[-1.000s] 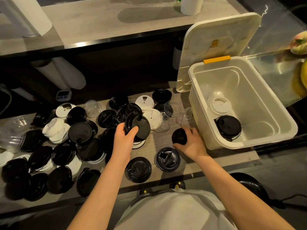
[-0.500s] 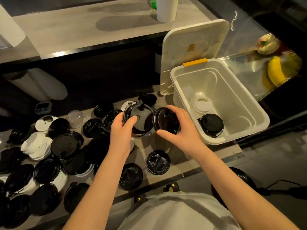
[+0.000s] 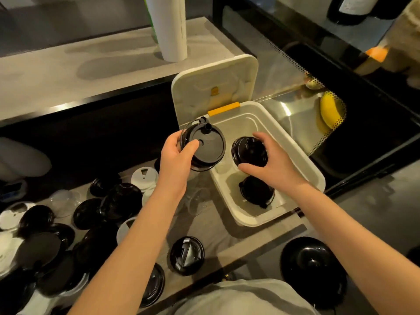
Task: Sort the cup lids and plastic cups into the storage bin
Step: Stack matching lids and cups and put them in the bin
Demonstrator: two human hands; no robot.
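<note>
— Cup lids (image 3: 109,201) are lying on the surface (image 3: 229,239) left of the storage bin (image 3: 241,123). What is being held?
— A stack of black lids (image 3: 208,146) is being gripped by the left hand's (image 3: 179,153) curled fingers over the bin's left rim. A single black lid (image 3: 250,151) is being pinched by the right hand's (image 3: 270,160) fingers above the bin's inside, over another lid (image 3: 256,192) lying on its floor.
</note>
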